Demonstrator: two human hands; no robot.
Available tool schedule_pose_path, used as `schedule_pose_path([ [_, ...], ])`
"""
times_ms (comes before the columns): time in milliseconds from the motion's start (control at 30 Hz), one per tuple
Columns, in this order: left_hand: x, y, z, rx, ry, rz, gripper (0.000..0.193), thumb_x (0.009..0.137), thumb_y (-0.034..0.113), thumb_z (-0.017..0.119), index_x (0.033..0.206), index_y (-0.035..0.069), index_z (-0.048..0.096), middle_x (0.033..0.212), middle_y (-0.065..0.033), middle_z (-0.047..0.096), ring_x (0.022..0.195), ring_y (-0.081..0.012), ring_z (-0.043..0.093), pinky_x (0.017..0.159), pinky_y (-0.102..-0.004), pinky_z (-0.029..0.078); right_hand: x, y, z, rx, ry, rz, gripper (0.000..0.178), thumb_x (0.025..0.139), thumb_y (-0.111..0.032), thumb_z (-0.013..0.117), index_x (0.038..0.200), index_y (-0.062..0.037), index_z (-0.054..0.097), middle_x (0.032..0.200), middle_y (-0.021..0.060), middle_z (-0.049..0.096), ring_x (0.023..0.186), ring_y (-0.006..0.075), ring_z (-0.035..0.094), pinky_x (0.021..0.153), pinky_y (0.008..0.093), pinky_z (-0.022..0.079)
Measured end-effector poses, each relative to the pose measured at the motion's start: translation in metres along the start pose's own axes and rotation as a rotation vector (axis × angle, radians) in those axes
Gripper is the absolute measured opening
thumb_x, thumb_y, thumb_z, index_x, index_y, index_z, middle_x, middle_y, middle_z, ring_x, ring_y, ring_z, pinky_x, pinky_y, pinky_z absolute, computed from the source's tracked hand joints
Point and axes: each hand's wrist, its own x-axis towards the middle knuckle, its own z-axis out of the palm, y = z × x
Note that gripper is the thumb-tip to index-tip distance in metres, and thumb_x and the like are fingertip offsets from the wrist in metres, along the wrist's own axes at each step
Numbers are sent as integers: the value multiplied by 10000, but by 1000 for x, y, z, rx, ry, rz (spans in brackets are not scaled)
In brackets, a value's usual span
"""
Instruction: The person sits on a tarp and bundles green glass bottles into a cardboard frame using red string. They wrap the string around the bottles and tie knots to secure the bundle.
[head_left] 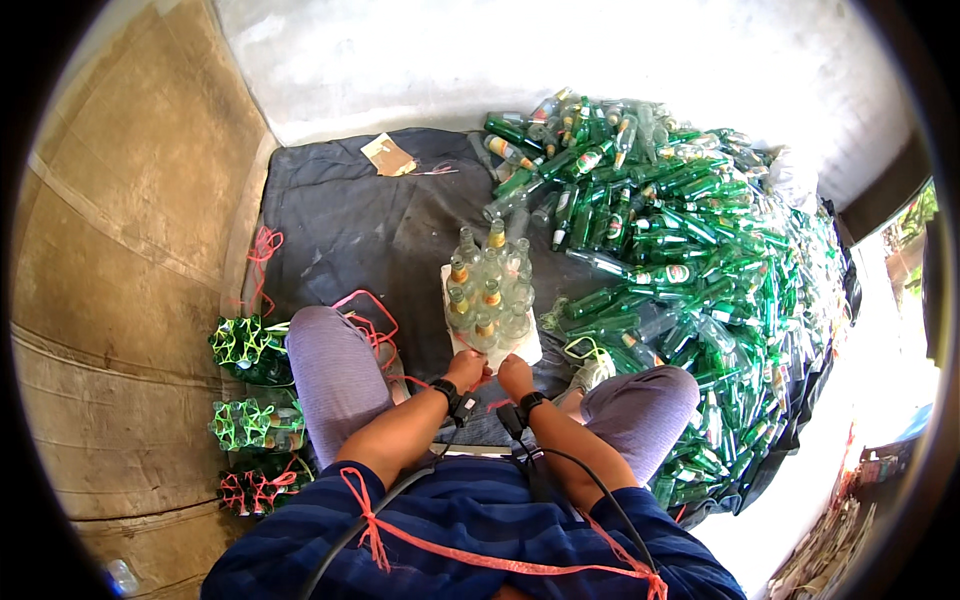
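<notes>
A tight cluster of clear glass bottles (490, 285), several with gold-coloured necks, stands upright on a pale flat board (528, 352) in front of me. My left hand (465, 370) is closed at the board's near edge, pinching a pink plastic string (415, 380) that trails off to the left. Close beside it, my right hand (516, 376) is also closed, its fingertips turned toward the left hand and the nearest bottles. What the right fingers hold is too small to make out. Both hands sit low against the cluster's near side.
A large heap of loose green and clear bottles (690, 240) covers the right. Tied bottle bundles (250, 425) line the left wall, near a pink string tangle (264, 245). A cardboard piece (388, 155) lies on the dark sheet (330, 215). My shoe (594, 371) is right of the board.
</notes>
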Motion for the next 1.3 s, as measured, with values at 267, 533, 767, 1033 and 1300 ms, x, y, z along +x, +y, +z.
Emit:
schedule_pose_path([
  [267, -7, 1, -3, 46, 7, 83, 224, 967, 167, 545, 897, 3, 680, 751, -92, 686, 634, -199, 668, 572, -335, 548, 3, 8, 14, 385, -136, 245, 180, 891, -176, 547, 877, -51, 676, 762, 152, 675, 671, 292, 657, 586, 423, 512],
  [533, 12, -13, -6, 234, -168, -29, 261, 889, 312, 616, 738, 100, 628, 540, -7, 506, 405, -129, 435, 378, -322, 310, -19, -2, -1, 824, -357, 468, 154, 993, -161, 510, 1032, -64, 622, 738, 88, 614, 515, 230, 585, 460, 366, 510],
  [767, 12, -9, -4, 204, -213, -40, 242, 959, 283, 587, 929, 79, 713, 723, -24, 642, 496, -129, 553, 420, -300, 385, -27, -19, -17, 778, -441, 394, 197, 987, -140, 526, 1006, -16, 678, 869, 94, 716, 754, 210, 704, 650, 356, 577],
  [1033, 10, -5, -4, 87, -409, -107, 242, 972, 284, 609, 991, 72, 725, 806, -22, 697, 562, -136, 606, 481, -298, 457, -31, -26, -8, 722, -423, 431, 228, 979, -185, 521, 961, -60, 711, 791, 65, 698, 674, 182, 687, 560, 341, 545],
  [1300, 23, -24, 7, -54, -173, -85, 231, 935, 201, 615, 772, 42, 647, 688, -82, 642, 515, -181, 585, 446, -322, 465, -17, -17, -20, 21, -709, 358, 150, 885, -180, 662, 925, -43, 710, 776, 117, 705, 717, 238, 719, 618, 350, 564],
])
